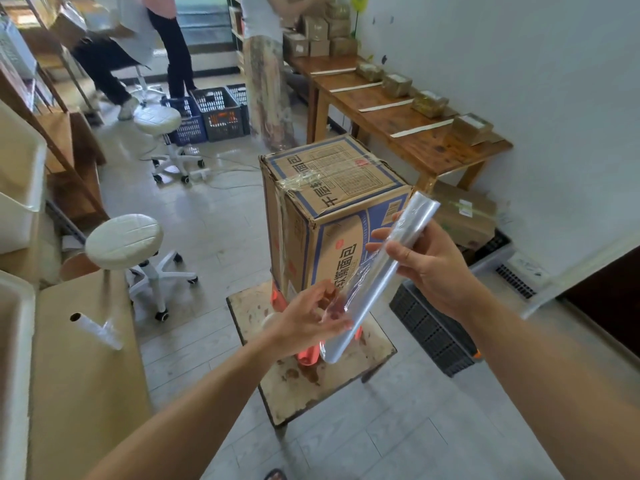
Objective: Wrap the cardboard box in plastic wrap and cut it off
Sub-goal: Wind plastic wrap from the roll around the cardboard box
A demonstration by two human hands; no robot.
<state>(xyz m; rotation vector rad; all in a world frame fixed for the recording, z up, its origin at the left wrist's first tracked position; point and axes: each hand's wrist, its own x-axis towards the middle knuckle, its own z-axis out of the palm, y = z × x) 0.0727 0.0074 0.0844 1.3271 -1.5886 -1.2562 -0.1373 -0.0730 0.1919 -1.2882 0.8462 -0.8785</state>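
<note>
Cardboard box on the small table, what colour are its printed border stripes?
Blue, printed on the brown cardboard box; the head view, the only one, shows them clearly.
</note>
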